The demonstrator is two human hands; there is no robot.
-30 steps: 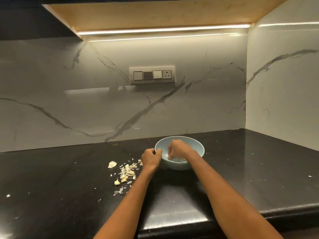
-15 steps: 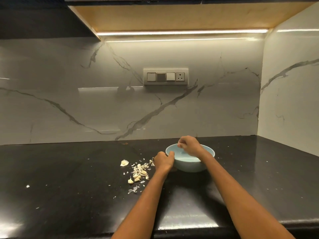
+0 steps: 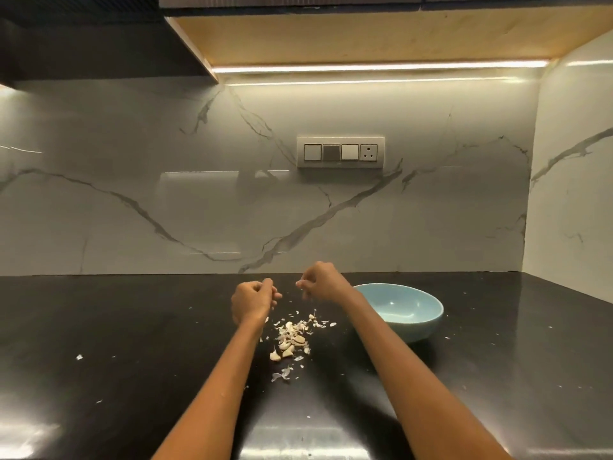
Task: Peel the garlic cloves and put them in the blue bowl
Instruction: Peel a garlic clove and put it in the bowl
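— So, where are the hands?

— Both are raised over the black counter (image 3: pixel 132 327), just behind the pile of garlic cloves (image 3: pixel 290 340); the left hand (image 3: pixel 253 298) has its fingers curled in, thumb against the fingertips; whether it pinches anything I cannot tell, it is too small to see.

— And the right?

— The right hand (image 3: pixel 320 283) is curled too, fingertips drawn together and pointing left; a pale speck shows at the tips, possibly a scrap of skin; I cannot say for sure that it is held.

— Where is the garlic?

— On the counter between the two forearms; cloves and papery peel lie mixed in a loose heap, with more flakes (image 3: pixel 282 375) scattered nearer the person and a few stray bits off to the left.

— The bowl?

— The blue bowl (image 3: pixel 428 323) stands upright to the right of the pile, just beyond the right forearm, which hides its near-left rim; its visible inside looks bare; neither hand touches it.

— Behind it all?

— A marbled wall with a switch plate (image 3: pixel 340 152); a light strip glows under the cabinet.
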